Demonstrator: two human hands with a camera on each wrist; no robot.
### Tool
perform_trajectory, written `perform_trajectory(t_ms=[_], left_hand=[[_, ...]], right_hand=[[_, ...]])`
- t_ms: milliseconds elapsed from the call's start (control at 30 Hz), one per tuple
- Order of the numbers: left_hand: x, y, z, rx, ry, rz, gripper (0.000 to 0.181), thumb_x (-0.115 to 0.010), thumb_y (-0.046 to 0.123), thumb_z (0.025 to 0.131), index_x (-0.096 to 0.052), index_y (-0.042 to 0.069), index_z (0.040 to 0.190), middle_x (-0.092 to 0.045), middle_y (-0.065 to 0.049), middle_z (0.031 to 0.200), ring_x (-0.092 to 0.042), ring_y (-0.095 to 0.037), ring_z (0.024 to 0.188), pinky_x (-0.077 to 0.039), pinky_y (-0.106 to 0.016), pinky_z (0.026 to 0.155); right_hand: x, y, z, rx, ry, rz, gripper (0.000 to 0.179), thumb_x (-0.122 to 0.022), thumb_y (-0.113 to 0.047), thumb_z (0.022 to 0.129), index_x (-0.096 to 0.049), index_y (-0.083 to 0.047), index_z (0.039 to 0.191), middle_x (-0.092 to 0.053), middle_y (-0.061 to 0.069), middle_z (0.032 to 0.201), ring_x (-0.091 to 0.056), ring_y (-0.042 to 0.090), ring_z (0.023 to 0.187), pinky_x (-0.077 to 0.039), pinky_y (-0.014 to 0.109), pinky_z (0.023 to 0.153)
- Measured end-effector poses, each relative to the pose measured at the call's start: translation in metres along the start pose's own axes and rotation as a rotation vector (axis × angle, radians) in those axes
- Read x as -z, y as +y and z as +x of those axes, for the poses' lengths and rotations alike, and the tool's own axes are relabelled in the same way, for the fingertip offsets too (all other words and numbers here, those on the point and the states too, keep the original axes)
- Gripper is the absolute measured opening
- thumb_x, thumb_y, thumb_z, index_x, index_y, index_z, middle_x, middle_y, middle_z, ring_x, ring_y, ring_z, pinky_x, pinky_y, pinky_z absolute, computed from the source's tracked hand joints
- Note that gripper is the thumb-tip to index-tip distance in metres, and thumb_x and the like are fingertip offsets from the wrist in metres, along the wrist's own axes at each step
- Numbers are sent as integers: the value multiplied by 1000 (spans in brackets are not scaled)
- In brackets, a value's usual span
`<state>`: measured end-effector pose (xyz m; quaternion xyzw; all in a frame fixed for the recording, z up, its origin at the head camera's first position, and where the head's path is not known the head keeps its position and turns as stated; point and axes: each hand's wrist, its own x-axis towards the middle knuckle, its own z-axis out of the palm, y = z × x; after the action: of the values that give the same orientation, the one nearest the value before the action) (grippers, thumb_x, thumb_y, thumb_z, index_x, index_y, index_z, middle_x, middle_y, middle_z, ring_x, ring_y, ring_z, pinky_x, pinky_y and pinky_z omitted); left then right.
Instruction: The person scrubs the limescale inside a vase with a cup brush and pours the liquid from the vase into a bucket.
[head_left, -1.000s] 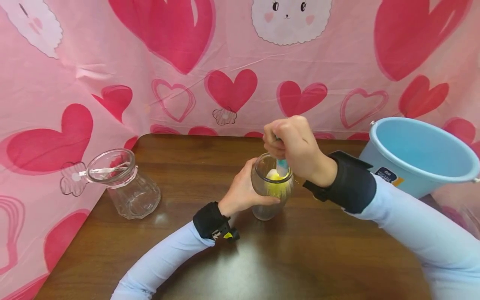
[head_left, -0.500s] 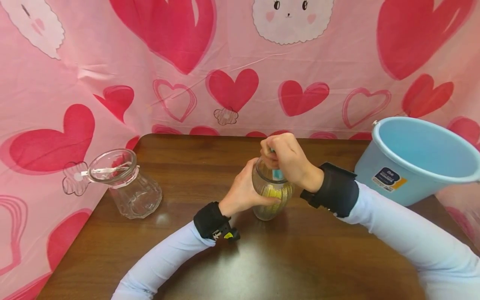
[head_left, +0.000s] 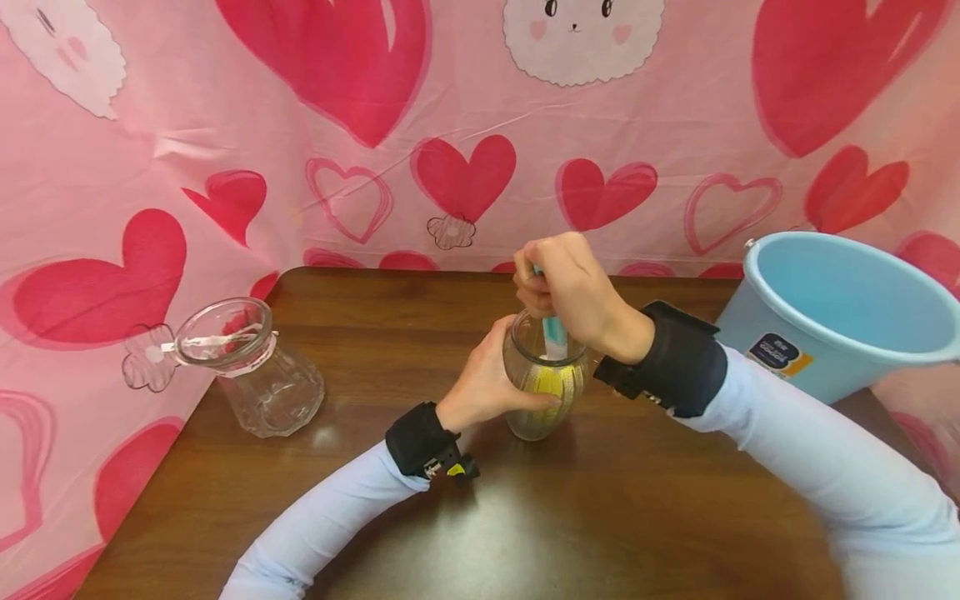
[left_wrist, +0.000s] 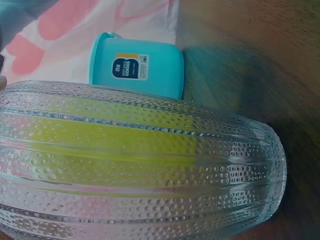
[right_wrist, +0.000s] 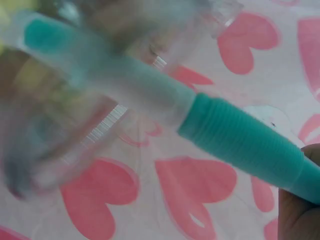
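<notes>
A ribbed, dimpled glass jar [head_left: 531,427] stands on the brown table, gripped round its side by my left hand [head_left: 480,385]. My right hand [head_left: 576,287] is fisted round the teal handle of a bottle brush [head_left: 554,335] and sits just above the jar's rim. The brush's yellow sponge head [head_left: 550,385] is inside the jar; in the left wrist view the yellow [left_wrist: 115,140] shows through the glass [left_wrist: 245,175]. Close up in the right wrist view are the ridged teal grip [right_wrist: 242,140] and a whitish shaft, blurred towards the jar.
A second glass jar [head_left: 273,396] with a white band round its neck stands at the table's left. At the back right is a light blue bucket [head_left: 810,362] with a label. A pink heart-print curtain [head_left: 465,108] hangs behind the table [head_left: 600,517].
My right hand has pushed the bottle brush down into the jar, then drawn it partly up again. My left hand keeps its grip on the jar, which has stayed in place.
</notes>
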<state>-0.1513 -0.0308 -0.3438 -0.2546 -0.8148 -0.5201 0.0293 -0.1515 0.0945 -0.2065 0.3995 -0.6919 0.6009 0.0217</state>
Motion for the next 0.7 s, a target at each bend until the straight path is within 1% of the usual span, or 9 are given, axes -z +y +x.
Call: perform_trajectory(t_ms=[167, 367, 567, 700], left_hand=[[-1, -1, 0, -3, 15, 15, 99, -89, 25, 52, -33, 6, 132, -46, -8, 126, -47, -19, 110, -41, -36, 91], [-1, -1, 0, -17, 22, 18, 98, -88, 27, 52, -34, 7, 131, -46, -7, 124, -48, -18, 109, -42, -35, 90], [-1, -1, 0, -16, 27, 24, 98, -88, 27, 52, -34, 7, 131, -47, -7, 123, -49, -18, 108, -43, -35, 89], [-1, -1, 0, -10, 24, 29, 98, -88, 27, 53, -33, 6, 131, -47, -8, 124, -48, -19, 109, -42, -35, 90]], right_hand=[[4, -21, 12, -35, 36, 46, 33, -23, -8, 84, -19, -2, 51, -17, 4, 45, -14, 16, 37, -13, 28, 35], [13, -39, 21, -85, 85, 174, 31, -20, -5, 82, -18, -8, 51, -15, 0, 45, -9, 15, 38, -8, 29, 35], [19, -40, 24, -144, 160, 303, 30, -17, -7, 81, -17, -10, 51, -12, -1, 45, -6, 14, 38, -4, 30, 36], [26, -37, 25, -182, 183, 390, 30, -15, -8, 80, -18, -11, 50, -11, -1, 45, -6, 14, 38, -4, 30, 37]])
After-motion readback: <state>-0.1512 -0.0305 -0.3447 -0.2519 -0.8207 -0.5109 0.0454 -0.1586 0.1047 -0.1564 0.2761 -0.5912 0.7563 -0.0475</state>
